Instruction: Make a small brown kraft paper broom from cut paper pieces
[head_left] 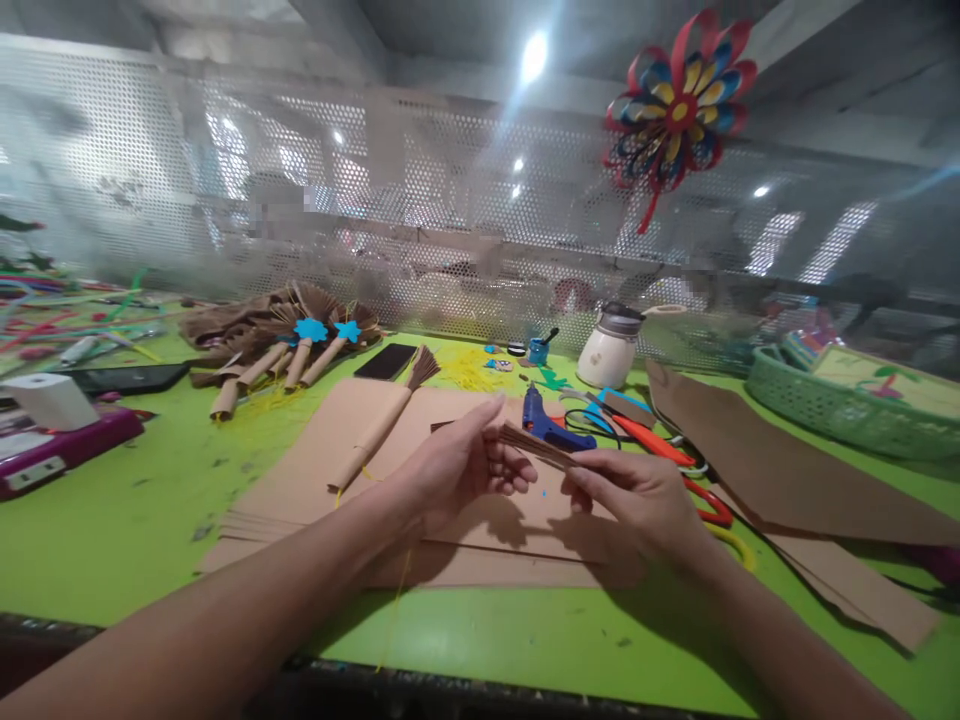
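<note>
A narrow, pleated strip of brown paper (536, 444) is held above the stacked sheets. My right hand (637, 495) pinches its right end between thumb and fingers. My left hand (469, 465) is loosely curled around its left part, the thumb raised; some of the strip is hidden behind this hand. Under both hands lies a stack of brown paper sheets (300, 470). A rolled paper handle with a fringed top (379, 435) rests on the stack, left of my left hand, with yellow string at it. Just beyond the pleated strip is a blue glue gun (551, 425).
Finished paper pieces with blue flowers (309, 330), a phone (385, 362) and a white jar (609, 350) stand along the back. Orange-handled scissors (656, 440), brown sheets (780, 460) and a green basket (840, 405) are at right. A purple power strip (75, 450) sits left.
</note>
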